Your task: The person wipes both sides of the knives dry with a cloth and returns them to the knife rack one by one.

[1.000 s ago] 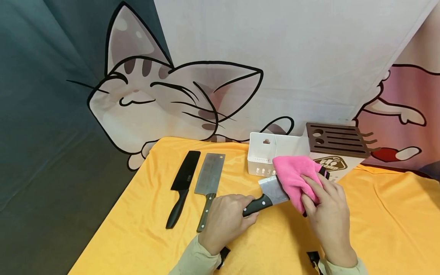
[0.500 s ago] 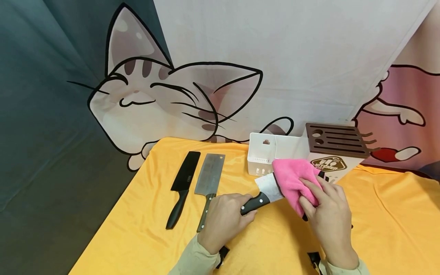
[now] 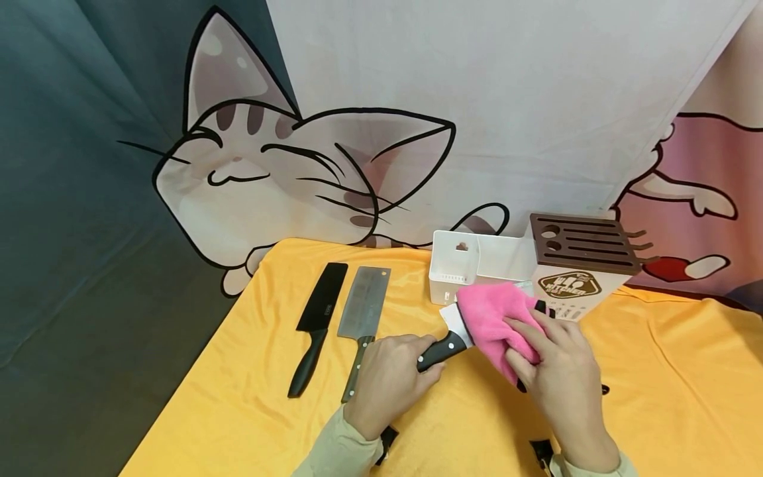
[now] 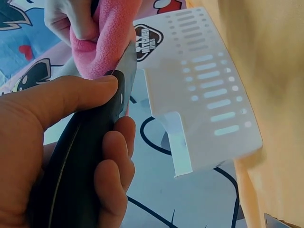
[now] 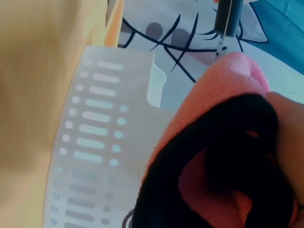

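Note:
My left hand (image 3: 390,374) grips a kitchen knife (image 3: 441,351) by its black riveted handle, thumb along the top in the left wrist view. The blade points up and to the right, above the table. A pink cloth (image 3: 495,321) with black edging is folded over most of the blade, leaving bare metal near the handle. My right hand (image 3: 563,377) pinches the cloth against the blade, which the cloth largely hides. In the right wrist view the cloth's black edging (image 5: 228,102) fills the foreground.
On the yellow tablecloth (image 3: 238,397) to the left lie a black knife (image 3: 322,298) and a steel cleaver (image 3: 365,301). Behind my hands stands a white knife holder (image 3: 507,255) with a brown slotted top (image 3: 584,245) and side hooks. A printed cat curtain (image 3: 369,59) hangs behind.
The right hand has slid the cloth down and left along the blade, closer to the handle. The left hand and knife have shifted only slightly left.

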Demonstrator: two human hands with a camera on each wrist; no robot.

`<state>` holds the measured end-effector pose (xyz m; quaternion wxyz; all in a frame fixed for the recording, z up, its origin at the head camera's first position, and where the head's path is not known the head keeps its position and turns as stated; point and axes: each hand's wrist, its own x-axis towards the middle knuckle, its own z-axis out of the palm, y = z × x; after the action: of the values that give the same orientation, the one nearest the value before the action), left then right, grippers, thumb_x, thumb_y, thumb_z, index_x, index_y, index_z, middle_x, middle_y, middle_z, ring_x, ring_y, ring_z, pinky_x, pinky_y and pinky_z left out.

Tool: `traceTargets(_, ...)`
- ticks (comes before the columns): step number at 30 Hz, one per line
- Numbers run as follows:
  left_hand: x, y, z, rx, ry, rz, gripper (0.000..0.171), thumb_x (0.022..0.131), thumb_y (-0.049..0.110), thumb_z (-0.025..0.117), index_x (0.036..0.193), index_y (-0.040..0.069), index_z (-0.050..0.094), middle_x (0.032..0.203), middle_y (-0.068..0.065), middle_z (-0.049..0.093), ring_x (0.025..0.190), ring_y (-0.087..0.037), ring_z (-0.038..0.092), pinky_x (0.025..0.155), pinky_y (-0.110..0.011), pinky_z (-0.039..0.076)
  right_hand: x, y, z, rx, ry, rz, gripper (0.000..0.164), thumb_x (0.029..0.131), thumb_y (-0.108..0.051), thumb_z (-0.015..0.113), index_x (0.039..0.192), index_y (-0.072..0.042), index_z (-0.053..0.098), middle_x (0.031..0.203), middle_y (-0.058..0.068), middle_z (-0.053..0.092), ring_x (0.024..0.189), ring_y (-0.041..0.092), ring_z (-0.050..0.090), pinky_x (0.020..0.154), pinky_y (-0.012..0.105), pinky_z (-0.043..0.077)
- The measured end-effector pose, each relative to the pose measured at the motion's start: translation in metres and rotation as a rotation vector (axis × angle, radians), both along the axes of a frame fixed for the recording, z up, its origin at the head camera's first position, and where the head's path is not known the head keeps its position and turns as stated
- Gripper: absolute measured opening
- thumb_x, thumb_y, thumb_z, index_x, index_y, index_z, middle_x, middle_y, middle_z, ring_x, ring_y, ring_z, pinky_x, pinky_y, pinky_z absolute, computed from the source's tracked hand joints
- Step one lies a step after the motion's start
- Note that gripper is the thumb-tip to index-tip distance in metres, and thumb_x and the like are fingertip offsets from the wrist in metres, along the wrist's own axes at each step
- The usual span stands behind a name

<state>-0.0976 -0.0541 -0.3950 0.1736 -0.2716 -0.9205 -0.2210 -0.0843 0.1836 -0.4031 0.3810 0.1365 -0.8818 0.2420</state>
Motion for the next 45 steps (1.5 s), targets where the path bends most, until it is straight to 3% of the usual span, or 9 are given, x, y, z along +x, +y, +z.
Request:
traceTargets(10, -0.001, 0.001, -0.001, -0.041, 0.008, 0.0, 0.019, 0.08, 0.029, 0.083, 0.091, 0.017, 0.075, 0.068, 0.01, 0.06, 0.054, -0.001, 0.044, 0.047, -0.017, 0.032, 0.003, -0.006, -0.002, 0.056, -0.04, 0.101, 0.036, 0.077, -0.028, 0.066, 0.107, -0.013, 0.078, 0.116, 0.016, 0.069, 0.093, 0.036, 0.057, 0.086, 0.047, 0.041)
traceTargets(15, 0.0, 0.002, -0.002, -0.069, 0.019, -0.004, 0.019, 0.08, 0.031, 0.083, 0.09, 0.017, 0.075, 0.066, 0.01, 0.059, 0.053, -0.002, 0.044, 0.047, -0.018, 0.032, 0.002, -0.008, -0.003, 0.052, -0.04, 0.13, 0.036, 0.085, -0.035, 0.061, 0.107, -0.012, 0.078, 0.117, 0.018, 0.069, 0.094, 0.036, 0.057, 0.087, 0.048, 0.041)
traceTargets(23, 0.001, 0.005, -0.001, -0.076, 0.019, -0.018, 0.018, 0.079, 0.028, 0.082, 0.076, 0.021, 0.066, 0.061, 0.012, 0.052, 0.051, -0.001, 0.041, 0.046, -0.018, 0.026, 0.0, -0.011, -0.004, 0.061, -0.027, 0.189, 0.042, 0.09, -0.041, 0.058, 0.109, -0.01, 0.078, 0.122, 0.016, 0.068, 0.099, 0.039, 0.058, 0.087, 0.05, 0.04)
traceTargets(29, 0.002, 0.007, -0.001, -0.076, 0.046, -0.044, 0.019, 0.078, 0.025, 0.082, 0.073, 0.02, 0.064, 0.063, 0.011, 0.055, 0.053, -0.002, 0.045, 0.047, -0.019, 0.031, -0.003, -0.008, -0.006, 0.043, -0.025, 0.159, 0.037, 0.089, -0.034, 0.059, 0.114, -0.012, 0.076, 0.126, 0.016, 0.066, 0.099, 0.039, 0.057, 0.084, 0.052, 0.041)
traceTargets(37, 0.002, 0.007, -0.001, -0.09, 0.033, -0.063, 0.018, 0.078, 0.025, 0.082, 0.077, 0.018, 0.066, 0.064, 0.011, 0.056, 0.052, -0.001, 0.043, 0.046, -0.017, 0.029, -0.006, 0.002, -0.009, -0.008, -0.041, 0.09, 0.037, 0.076, -0.006, 0.075, 0.112, -0.009, 0.076, 0.125, 0.018, 0.065, 0.099, 0.042, 0.056, 0.087, 0.055, 0.041)
traceTargets(45, 0.001, 0.002, 0.003, -0.147, -0.01, -0.077, 0.022, 0.076, 0.025, 0.086, 0.094, 0.017, 0.076, 0.079, 0.009, 0.07, 0.064, 0.0, 0.058, 0.055, -0.019, 0.045, -0.006, 0.009, -0.009, -0.06, -0.045, -0.03, 0.034, 0.075, -0.003, 0.077, 0.109, -0.004, 0.076, 0.122, 0.02, 0.067, 0.1, 0.044, 0.055, 0.085, 0.055, 0.04)
